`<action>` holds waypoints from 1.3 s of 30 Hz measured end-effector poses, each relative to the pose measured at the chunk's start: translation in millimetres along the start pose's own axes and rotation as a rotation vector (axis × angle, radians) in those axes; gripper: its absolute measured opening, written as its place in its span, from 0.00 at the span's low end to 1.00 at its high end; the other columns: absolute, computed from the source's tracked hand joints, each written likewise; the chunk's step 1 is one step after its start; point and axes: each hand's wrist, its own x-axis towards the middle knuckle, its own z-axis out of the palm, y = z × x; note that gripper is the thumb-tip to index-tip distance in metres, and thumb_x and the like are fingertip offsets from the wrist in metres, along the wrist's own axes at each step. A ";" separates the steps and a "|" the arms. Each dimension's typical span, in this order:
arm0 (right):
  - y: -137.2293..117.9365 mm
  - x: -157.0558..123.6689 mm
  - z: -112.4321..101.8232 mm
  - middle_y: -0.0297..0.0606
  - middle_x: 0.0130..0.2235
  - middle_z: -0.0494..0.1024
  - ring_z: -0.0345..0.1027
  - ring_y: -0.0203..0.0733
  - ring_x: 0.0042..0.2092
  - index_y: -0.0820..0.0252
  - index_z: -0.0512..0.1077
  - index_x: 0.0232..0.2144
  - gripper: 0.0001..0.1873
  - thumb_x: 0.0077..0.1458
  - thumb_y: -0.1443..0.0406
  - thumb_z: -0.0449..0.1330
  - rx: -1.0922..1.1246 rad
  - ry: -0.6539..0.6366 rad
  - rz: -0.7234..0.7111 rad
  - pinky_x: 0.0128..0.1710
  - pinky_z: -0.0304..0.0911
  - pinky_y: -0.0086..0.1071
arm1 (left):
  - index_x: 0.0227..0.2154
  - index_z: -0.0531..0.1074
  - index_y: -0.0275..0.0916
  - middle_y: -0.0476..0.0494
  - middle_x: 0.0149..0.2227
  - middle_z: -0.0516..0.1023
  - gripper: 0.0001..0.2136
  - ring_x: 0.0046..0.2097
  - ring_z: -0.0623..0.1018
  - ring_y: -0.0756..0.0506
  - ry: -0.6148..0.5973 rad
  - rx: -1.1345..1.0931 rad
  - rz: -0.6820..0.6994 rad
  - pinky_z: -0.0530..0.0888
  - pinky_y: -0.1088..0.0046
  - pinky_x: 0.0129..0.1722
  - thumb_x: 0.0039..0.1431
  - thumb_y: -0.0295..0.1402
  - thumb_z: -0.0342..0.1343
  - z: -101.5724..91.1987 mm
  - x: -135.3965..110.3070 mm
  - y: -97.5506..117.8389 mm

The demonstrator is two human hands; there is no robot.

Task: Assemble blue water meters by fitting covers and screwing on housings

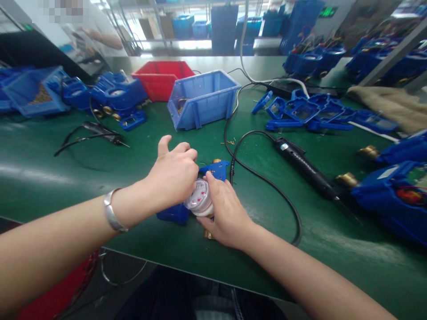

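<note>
A water meter with a round clear-topped dial, red marks and brass pipe ends lies at the front of the green bench, tilted towards me. My right hand is wrapped round its right side, thumb and fingers against the dial housing. My left hand is bent over the dial's left edge, its lower fingers curled and their tips hidden; one finger sticks up. Blue plastic housing shows behind the dial, and another blue part shows below my left hand. A silver bracelet circles my left wrist.
A black electric screwdriver lies right with its cable looping near my right hand; another screwdriver lies left. A blue bin and red bin stand behind. Blue frames and loose screws lie beyond. A person is at far left.
</note>
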 end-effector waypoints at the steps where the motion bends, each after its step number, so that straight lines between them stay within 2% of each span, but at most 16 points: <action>1: 0.1 -0.2 -0.4 0.60 0.58 0.59 0.53 0.58 0.59 0.68 0.35 0.62 0.48 0.47 0.67 0.60 -0.007 0.003 -0.002 0.56 0.51 0.55 | 0.18 0.73 0.36 0.40 0.32 0.75 0.10 0.46 0.70 0.35 0.022 0.038 -0.005 0.52 0.37 0.53 0.49 0.24 0.49 -0.2 -2.9 0.6; 6: 1.4 -1.8 -2.1 0.59 0.58 0.59 0.53 0.58 0.59 0.66 0.46 0.61 0.40 0.48 0.67 0.58 -0.024 -0.004 -0.009 0.56 0.52 0.54 | 0.19 0.72 0.36 0.39 0.36 0.76 0.11 0.52 0.68 0.31 0.165 0.112 0.040 0.50 0.37 0.54 0.55 0.26 0.50 -9.0 -26.5 6.4; 11: 1.4 -3.0 -1.8 0.57 0.57 0.60 0.54 0.56 0.58 0.68 0.50 0.60 0.36 0.50 0.66 0.56 -0.002 0.010 0.004 0.57 0.51 0.52 | 0.21 0.70 0.37 0.42 0.39 0.79 0.10 0.50 0.73 0.37 0.379 -0.023 0.106 0.52 0.45 0.56 0.58 0.28 0.52 -8.0 -48.3 10.7; 14: 1.6 -2.6 -1.8 0.57 0.57 0.61 0.55 0.56 0.57 0.70 0.51 0.59 0.36 0.49 0.66 0.57 0.009 0.015 0.006 0.56 0.51 0.52 | 0.32 0.73 0.40 0.43 0.44 0.78 0.04 0.51 0.72 0.37 0.343 -0.148 0.138 0.56 0.47 0.54 0.57 0.33 0.54 -2.1 -55.8 6.9; 17: 2.0 -1.4 -1.5 0.58 0.56 0.62 0.56 0.55 0.56 0.72 0.53 0.58 0.35 0.49 0.66 0.57 0.028 0.026 0.000 0.55 0.53 0.51 | 0.39 0.72 0.45 0.45 0.49 0.76 0.08 0.55 0.68 0.35 0.279 -0.198 0.238 0.54 0.45 0.55 0.57 0.32 0.54 1.9 -60.9 0.9; 21: 2.6 -0.1 -1.0 0.57 0.55 0.63 0.57 0.54 0.56 0.72 0.54 0.57 0.33 0.49 0.66 0.57 0.040 0.040 -0.008 0.55 0.55 0.50 | 0.35 0.72 0.42 0.49 0.49 0.75 0.10 0.57 0.67 0.37 0.343 -0.138 0.356 0.47 0.46 0.59 0.57 0.21 0.49 1.4 -60.6 -4.2; 24: 3.0 0.0 -1.7 0.56 0.55 0.63 0.56 0.54 0.56 0.71 0.54 0.57 0.35 0.47 0.67 0.58 0.038 0.041 -0.006 0.55 0.54 0.50 | 0.32 0.71 0.39 0.50 0.47 0.77 0.09 0.54 0.71 0.40 0.402 -0.067 0.456 0.44 0.49 0.60 0.57 0.20 0.49 -2.0 -55.1 -3.9; 27: 3.2 -0.1 -2.9 0.55 0.55 0.64 0.56 0.54 0.56 0.70 0.54 0.57 0.35 0.47 0.66 0.59 0.027 0.035 -0.002 0.56 0.53 0.50 | 0.32 0.71 0.38 0.49 0.44 0.79 0.10 0.52 0.74 0.41 0.407 -0.027 0.541 0.41 0.51 0.61 0.58 0.20 0.47 -5.0 -49.4 -3.4; 34: 3.3 0.4 -3.6 0.55 0.55 0.65 0.56 0.54 0.57 0.70 0.55 0.56 0.36 0.46 0.63 0.61 -0.012 0.013 0.007 0.57 0.49 0.51 | 0.31 0.72 0.39 0.51 0.40 0.79 0.12 0.51 0.73 0.42 0.371 0.014 0.574 0.39 0.49 0.60 0.57 0.19 0.45 -4.6 -45.2 -7.5; 39: 2.1 0.1 -7.0 0.54 0.55 0.65 0.56 0.53 0.57 0.71 0.55 0.56 0.36 0.47 0.62 0.61 -0.031 0.005 -0.002 0.57 0.48 0.51 | 0.29 0.72 0.39 0.51 0.34 0.77 0.12 0.46 0.73 0.41 0.288 0.022 0.550 0.42 0.50 0.60 0.55 0.21 0.45 -2.4 -44.9 -11.9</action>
